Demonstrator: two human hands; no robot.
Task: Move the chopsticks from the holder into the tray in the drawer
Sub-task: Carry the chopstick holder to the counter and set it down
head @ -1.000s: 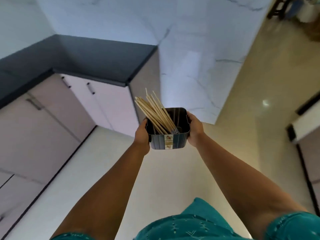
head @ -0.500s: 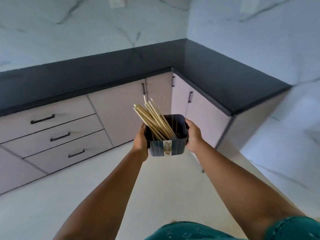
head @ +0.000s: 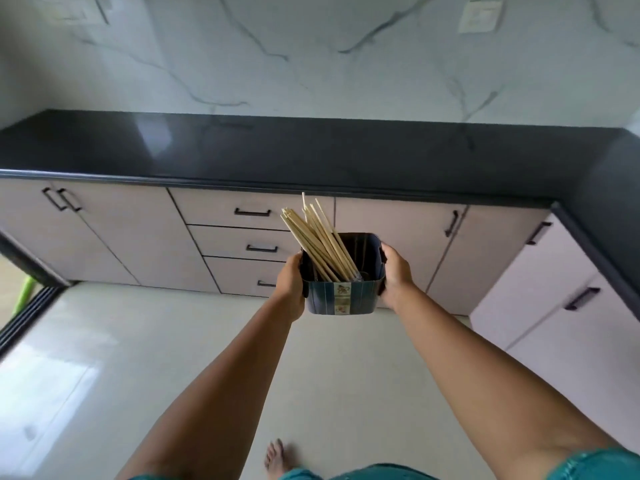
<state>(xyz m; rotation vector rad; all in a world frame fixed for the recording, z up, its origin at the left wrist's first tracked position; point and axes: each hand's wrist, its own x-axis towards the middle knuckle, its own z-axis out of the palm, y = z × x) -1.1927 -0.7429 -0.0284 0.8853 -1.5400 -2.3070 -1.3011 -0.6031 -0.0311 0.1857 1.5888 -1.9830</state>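
Head view
Holder (head: 341,299): dark square tub, held in the air in front of the drawers (head: 242,244), below the worktop (head: 277,150).
Chopsticks (head: 317,240): bundled inside the holder, leaning left.
Left hand (head: 290,285): grip clamped on the holder's left side.
Right hand (head: 394,275): grip clamped on the holder's right side.

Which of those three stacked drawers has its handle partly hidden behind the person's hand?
The bottom drawer: only the left end of its black handle shows beside the left hand. The top drawer and middle drawer show whole handles.
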